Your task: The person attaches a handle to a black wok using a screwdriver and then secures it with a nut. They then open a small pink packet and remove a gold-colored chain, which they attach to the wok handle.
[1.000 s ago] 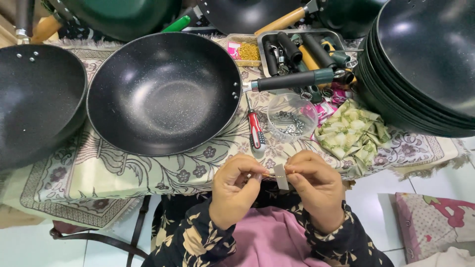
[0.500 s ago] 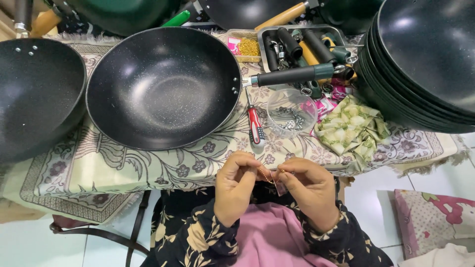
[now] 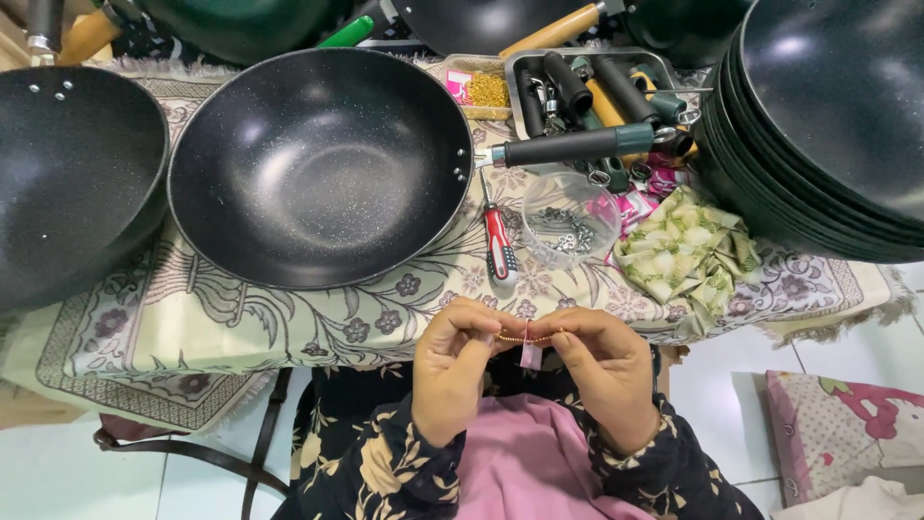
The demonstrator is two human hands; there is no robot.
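My left hand (image 3: 460,371) and my right hand (image 3: 604,371) meet just in front of the table edge, over my lap. Between their fingertips they pinch a thin gold-coloured string or chain (image 3: 525,338) with a small pink tag (image 3: 530,357) hanging from its middle. Each hand grips one end. Beyond the hands a large black wok (image 3: 318,164) with a dark handle (image 3: 577,145) sits on the patterned cloth (image 3: 192,318). A red-handled screwdriver (image 3: 499,241) lies beside it.
A clear plastic bowl of small screws (image 3: 570,217) and a folded green-and-white cloth (image 3: 683,250) lie right of the screwdriver. A metal tray of handles (image 3: 597,82) is behind. Stacked black woks (image 3: 828,125) fill the right; another wok (image 3: 67,164) is on the left.
My hands shifted slightly toward me and apart, stretching the gold string between them. The small tag went from held at the fingertips to hanging below the string.
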